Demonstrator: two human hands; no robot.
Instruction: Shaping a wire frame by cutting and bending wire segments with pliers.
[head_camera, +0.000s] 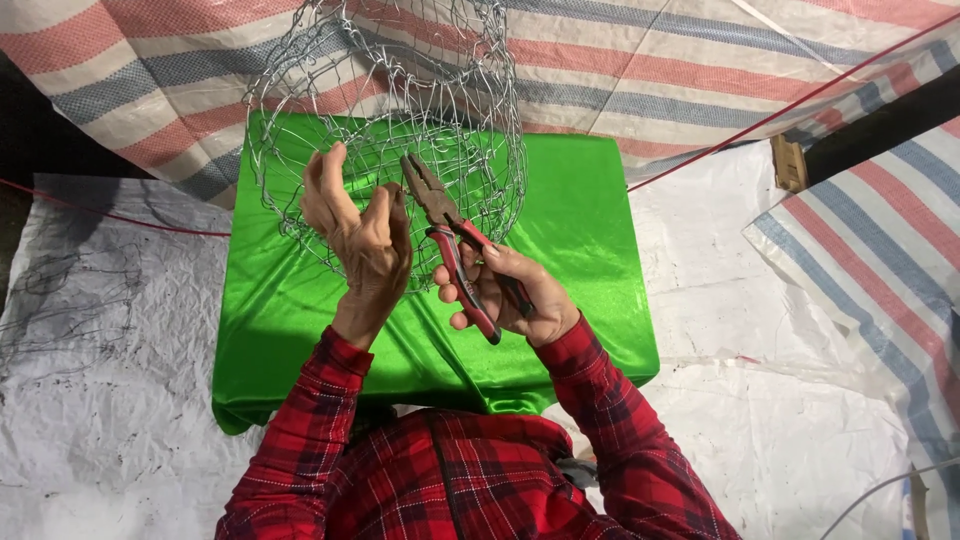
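Observation:
A round wire mesh basket (400, 90) of thin silver wire stands over a table draped in shiny green cloth (590, 250). My left hand (360, 235) is raised at the basket's near rim, fingers pinched on the wire of the mesh. My right hand (510, 295) grips a pair of pliers (455, 240) by its red and black handles. The pliers' jaws point up and left, close to my left fingertips at the rim. Both arms wear red plaid sleeves.
A red, white and blue striped tarp (700, 60) hangs behind and lies at the right. White plastic sheeting (100, 400) covers the ground on both sides. A thin red cord (760, 122) runs across the back. Loose wire mesh (70, 300) lies at the left.

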